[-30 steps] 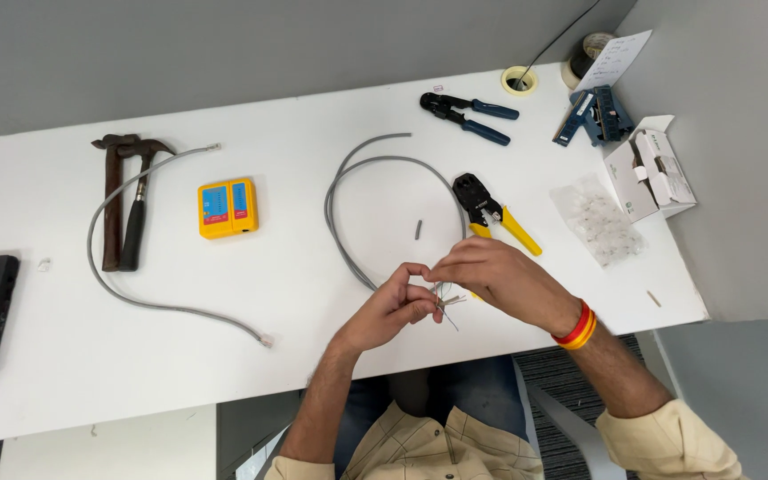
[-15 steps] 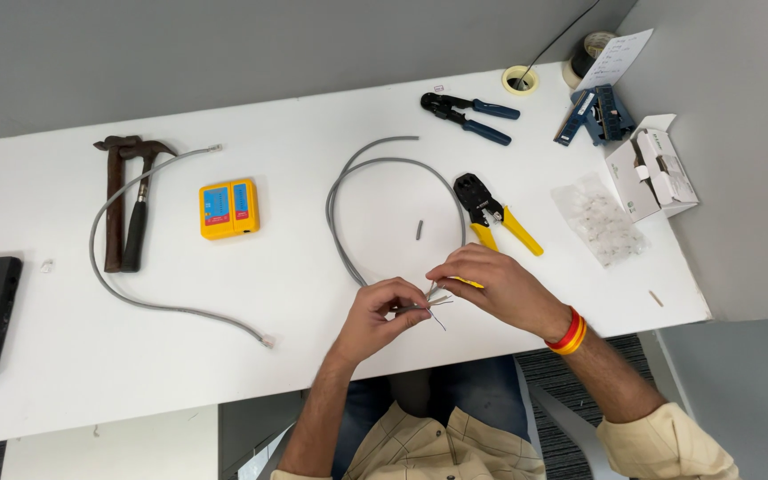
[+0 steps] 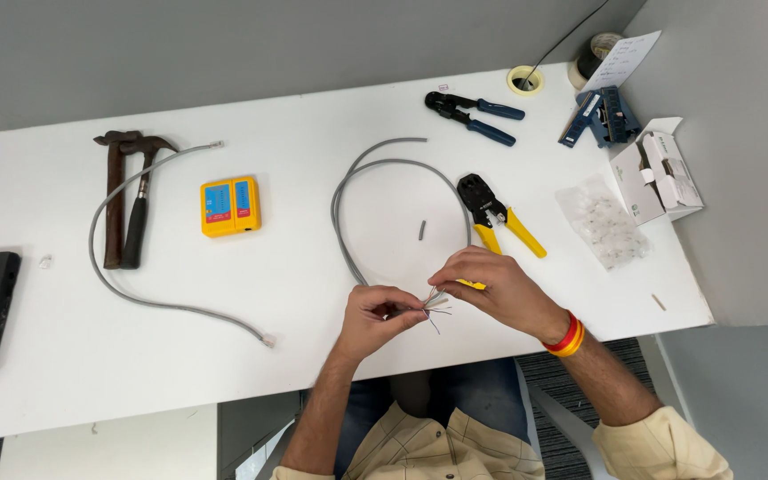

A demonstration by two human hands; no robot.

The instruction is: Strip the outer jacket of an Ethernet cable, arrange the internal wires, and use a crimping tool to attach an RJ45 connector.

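In the head view, both hands meet near the front edge of the white table (image 3: 313, 267), at about 6 o'clock from the loop of the grey cable (image 3: 375, 169). The left hand (image 3: 382, 316) has its fingers closed around the cable's jacketed end, thumb and forefinger pinching just behind the point where the sheath stops. The right hand (image 3: 500, 286) is curled with its fingertips pinched on the thin loose wires (image 3: 437, 302) that fan out of that end; a few strands splay downward, too fine to count or tell by colour. From the hands the cable rises in an arch toward 12 o'clock and curves back down. It looks light and limp, springy enough to hold its curve; the bared wires look soft, easily kinked and slippery, so the firm hold belongs on the jacket right at the stripped end, with only a gentle pinch on the strands. A yellow-handled crimping tool (image 3: 498, 213) lies just beside the right hand at 12 o'clock, a short grey offcut (image 3: 421, 230) at 11 o'clock. Farther off lie a yellow cable tester (image 3: 230, 205), a hammer (image 3: 131, 200), a second grey cable (image 3: 144, 298), blue-handled pliers (image 3: 477, 117), a bag of clear connectors (image 3: 604, 222) and a small white box (image 3: 655, 173).
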